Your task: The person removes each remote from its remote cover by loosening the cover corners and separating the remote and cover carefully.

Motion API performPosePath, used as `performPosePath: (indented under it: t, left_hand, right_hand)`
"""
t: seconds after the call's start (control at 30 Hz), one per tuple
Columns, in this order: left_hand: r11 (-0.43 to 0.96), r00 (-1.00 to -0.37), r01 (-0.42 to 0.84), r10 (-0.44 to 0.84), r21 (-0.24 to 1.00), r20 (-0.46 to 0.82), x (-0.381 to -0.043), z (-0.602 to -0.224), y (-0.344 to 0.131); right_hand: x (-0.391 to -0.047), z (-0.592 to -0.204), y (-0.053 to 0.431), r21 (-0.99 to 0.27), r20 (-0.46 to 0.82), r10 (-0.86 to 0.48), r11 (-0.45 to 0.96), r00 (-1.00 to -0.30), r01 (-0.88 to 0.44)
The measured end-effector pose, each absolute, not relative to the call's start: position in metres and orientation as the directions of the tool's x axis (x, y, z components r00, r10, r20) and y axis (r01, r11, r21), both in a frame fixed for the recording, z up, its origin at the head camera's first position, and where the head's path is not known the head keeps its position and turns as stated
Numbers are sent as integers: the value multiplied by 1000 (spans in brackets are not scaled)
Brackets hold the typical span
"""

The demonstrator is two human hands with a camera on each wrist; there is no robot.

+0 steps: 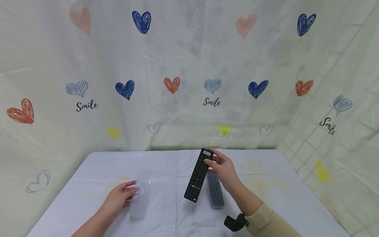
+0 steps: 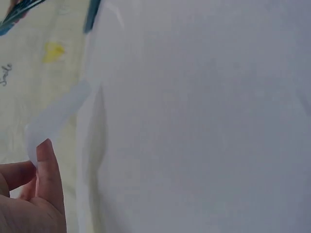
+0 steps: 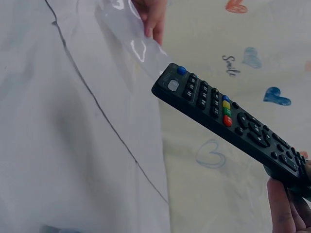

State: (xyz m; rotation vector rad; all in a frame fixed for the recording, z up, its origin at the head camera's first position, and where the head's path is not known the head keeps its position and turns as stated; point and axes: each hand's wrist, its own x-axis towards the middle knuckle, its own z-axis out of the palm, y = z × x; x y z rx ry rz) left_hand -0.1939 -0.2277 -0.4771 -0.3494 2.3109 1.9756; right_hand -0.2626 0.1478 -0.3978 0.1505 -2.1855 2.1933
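Remote black; some buttons red, green, yellow, blue. Cuff beige. Tablecloth white. Backdrop cream, printed multicoloured hearts.

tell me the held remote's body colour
The remote is black, shown best in the head view.

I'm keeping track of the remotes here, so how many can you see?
2: a black remote held in the right hand, and a grayish remote lying on the white-covered table.

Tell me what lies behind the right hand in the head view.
Behind the right hand, a grey remote lies on the white table. Its near part, with rows of buttons, shows; the hand covers its far end, which cannot be seen.
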Motion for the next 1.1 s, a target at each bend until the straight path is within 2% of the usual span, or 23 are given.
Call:
performPosePath:
  t: [0.23, 0.37, 0.7, 0.97, 1.1]
  left_hand:
    - [165, -950, -302, -135, 939, -282, -197, -485, -248]
    - [225, -941, -335, -134, 915, -312, -199, -485, -254]
    - [329, -936, -351, -165, 877, -313, -197, -471, -258]
    - [493, -971, -221, -196, 841, -140, -194, -455, -243]
    - [500, -985, -133, -165, 856, -56, -190, -445, -217]
  right_hand:
    - [-256, -407, 145, -996, 78, -116, 32, -990, -82]
    - [-251, -406, 141, -994, 82, -153, 61, -985, -92]
    - [-247, -406, 136, -988, 91, -206, 105, -974, -114]
    - [-246, -404, 135, -985, 97, -203, 117, -974, -123]
    - [-247, -405, 135, -986, 95, -196, 118, -976, -119]
